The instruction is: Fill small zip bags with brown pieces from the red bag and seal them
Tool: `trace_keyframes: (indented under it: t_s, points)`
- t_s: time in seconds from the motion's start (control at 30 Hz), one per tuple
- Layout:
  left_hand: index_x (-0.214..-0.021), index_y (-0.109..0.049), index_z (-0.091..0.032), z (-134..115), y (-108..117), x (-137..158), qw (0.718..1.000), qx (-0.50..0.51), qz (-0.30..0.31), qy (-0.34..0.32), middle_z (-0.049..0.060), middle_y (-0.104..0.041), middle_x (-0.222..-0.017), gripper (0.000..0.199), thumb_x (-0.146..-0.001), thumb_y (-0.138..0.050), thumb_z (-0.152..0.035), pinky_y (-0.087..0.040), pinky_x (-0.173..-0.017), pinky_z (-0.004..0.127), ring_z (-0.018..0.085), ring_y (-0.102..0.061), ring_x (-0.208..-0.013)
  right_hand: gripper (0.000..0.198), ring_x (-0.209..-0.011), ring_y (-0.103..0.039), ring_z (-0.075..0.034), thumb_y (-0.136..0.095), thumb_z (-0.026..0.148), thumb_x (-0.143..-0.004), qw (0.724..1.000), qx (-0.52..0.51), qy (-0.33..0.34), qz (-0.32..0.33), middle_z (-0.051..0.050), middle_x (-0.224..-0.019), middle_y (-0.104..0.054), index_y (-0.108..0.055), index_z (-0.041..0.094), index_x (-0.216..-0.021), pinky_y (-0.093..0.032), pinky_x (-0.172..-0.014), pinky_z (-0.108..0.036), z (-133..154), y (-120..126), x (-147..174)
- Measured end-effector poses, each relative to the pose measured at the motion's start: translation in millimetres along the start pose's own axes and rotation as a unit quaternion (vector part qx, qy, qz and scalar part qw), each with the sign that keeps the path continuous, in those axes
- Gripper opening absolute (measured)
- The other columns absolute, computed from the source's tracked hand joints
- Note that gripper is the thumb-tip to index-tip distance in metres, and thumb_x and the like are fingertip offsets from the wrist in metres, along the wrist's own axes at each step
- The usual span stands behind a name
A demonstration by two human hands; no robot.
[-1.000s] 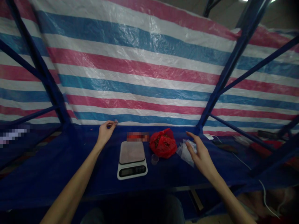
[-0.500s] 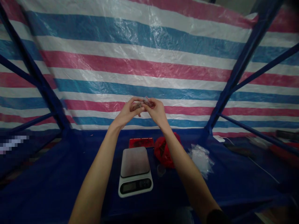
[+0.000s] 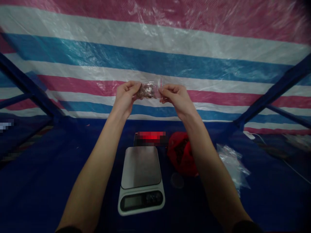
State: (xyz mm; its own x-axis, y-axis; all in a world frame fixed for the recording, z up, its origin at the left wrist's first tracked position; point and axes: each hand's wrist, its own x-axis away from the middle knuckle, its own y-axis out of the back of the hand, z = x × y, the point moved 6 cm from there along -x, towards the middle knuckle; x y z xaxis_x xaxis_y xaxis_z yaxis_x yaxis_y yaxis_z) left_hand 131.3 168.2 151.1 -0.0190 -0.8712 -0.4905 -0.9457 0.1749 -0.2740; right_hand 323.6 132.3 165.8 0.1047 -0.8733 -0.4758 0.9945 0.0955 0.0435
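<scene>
Stretched sideways between my two hands is a small clear zip-lock bag [image 3: 148, 90] with brownish bits inside, held up in front of the striped sheet. My left hand [image 3: 126, 95] pinches the filled end of it. The thumb and fingers of my right hand [image 3: 175, 96] are closed on the other end, by the red-lined zip strip. Below the hands stands a white kitchen scale [image 3: 141, 168] with a bare metal plate. To its right lies an open red bag [image 3: 178, 153] with dark contents, partly covered by my right forearm.
A pile of clear plastic bags [image 3: 234, 165] lies right of my right forearm. Behind the scale is a dark flat object [image 3: 138, 139] with a red top, blurred out. A small round clear dish [image 3: 177, 180] sits beside the scale. Blue metal posts [image 3: 262, 97] flank the table.
My hands have moved apart, drawing the bag out lengthwise between them, where before they were close together around it. The view has shifted closer to the table and sheet.
</scene>
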Motion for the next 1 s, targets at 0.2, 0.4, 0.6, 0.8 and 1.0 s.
trace_keyframes:
  t_s: [0.2, 0.4, 0.6, 0.8, 1.0]
  points:
    - [-0.075, -0.065, -0.022, 19, 3, -1, 0.999, -0.027, -0.027, 0.021, -0.001, -0.067, -0.068, 0.032, -0.083, -0.085, -0.046, -0.048, -0.047, 0.024, 0.011, -0.060, -0.054, 0.022, -0.061, -0.061, -0.010, -0.079, 0.026, -0.091, 1.000, 0.002, -0.007, 0.027, 0.000, -0.069, -0.068, -0.069, 0.017, -0.073, -0.048, -0.057, -0.022, -4, -21, 4]
    - [-0.081, -0.064, -0.022, 3, 2, 3, 0.978, -0.160, -0.096, -0.095, 0.000, -0.068, -0.075, 0.023, -0.086, -0.084, -0.033, -0.052, -0.061, 0.025, 0.013, -0.065, -0.069, 0.037, -0.058, -0.056, -0.009, -0.091, 0.039, -0.082, 0.999, -0.045, -0.020, 0.001, 0.003, -0.063, -0.062, -0.064, 0.018, -0.067, -0.047, -0.056, -0.022, -11, -11, 1]
    - [-0.070, -0.059, -0.021, -31, -32, 24, 0.934, -0.283, -0.032, -0.214, -0.002, -0.059, -0.063, 0.031, -0.093, -0.077, -0.031, -0.048, -0.062, 0.024, 0.013, -0.062, -0.068, 0.042, -0.057, -0.052, -0.008, -0.095, 0.043, -0.075, 0.996, -0.084, -0.022, 0.014, 0.003, -0.062, -0.061, -0.064, 0.018, -0.063, -0.045, -0.056, -0.021, -14, -9, -1]
    - [-0.068, -0.060, -0.020, -22, -53, 30, 0.973, -0.172, 0.129, -0.084, -0.001, -0.058, -0.055, 0.045, -0.100, -0.068, -0.051, -0.045, -0.050, 0.024, 0.011, -0.058, -0.051, 0.053, -0.058, -0.055, -0.010, -0.092, 0.058, -0.077, 0.994, -0.083, -0.023, 0.070, 0.003, -0.064, -0.059, -0.058, 0.020, -0.064, -0.049, -0.058, -0.025, -8, -18, 4]
    - [-0.073, -0.066, -0.019, -13, -44, 30, 0.979, -0.106, 0.172, 0.012, 0.002, -0.063, -0.061, 0.039, -0.087, -0.083, -0.051, -0.049, -0.051, 0.026, 0.014, -0.063, -0.054, 0.050, -0.061, -0.064, -0.015, -0.092, 0.055, -0.075, 0.989, -0.088, -0.047, 0.111, 0.001, -0.065, -0.065, -0.056, 0.022, -0.066, -0.053, -0.061, -0.029, -9, -25, 7]
